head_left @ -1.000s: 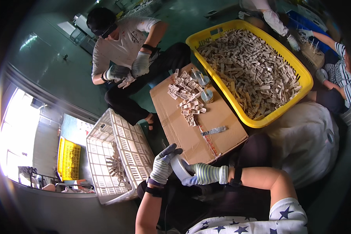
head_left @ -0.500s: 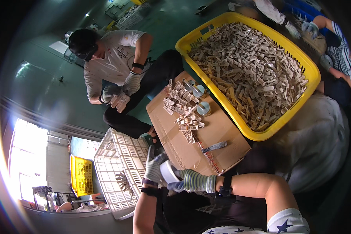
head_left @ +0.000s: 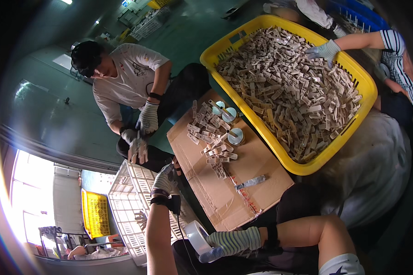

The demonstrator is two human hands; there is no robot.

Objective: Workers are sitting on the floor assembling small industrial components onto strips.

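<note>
My right hand point(head_left: 234, 242), in a striped knit glove with blue-grey fingertips, is closed round a wide roll of clear tape point(head_left: 196, 237) above my lap. My gloved left hand point(head_left: 164, 179) reaches forward beside the rim of the white slatted crate point(head_left: 129, 194); I see its back, and its fingers are too unclear to show whether they hold anything. Ahead lies a flattened cardboard box point(head_left: 206, 192) as a work surface. On it are a loose pile of pale clip-like pieces point(head_left: 206, 135), a putty-knife-like tool point(head_left: 250, 182) and several round tins point(head_left: 235, 136) with brush handles on top.
A big yellow basket point(head_left: 303, 170) full of similar pieces stands at the right. Across the cardboard sits a gloved co-worker point(head_left: 135, 68). Another person's gloved hand point(head_left: 326, 51) reaches into the basket. A yellow crate point(head_left: 95, 214) stands farther left, and a pale sack point(head_left: 367, 165) at the right.
My left hand has moved away from the tape roll, forward to the crate's rim. My right hand keeps the roll, slightly lower. The co-worker's hands have lowered; another hand has entered the basket.
</note>
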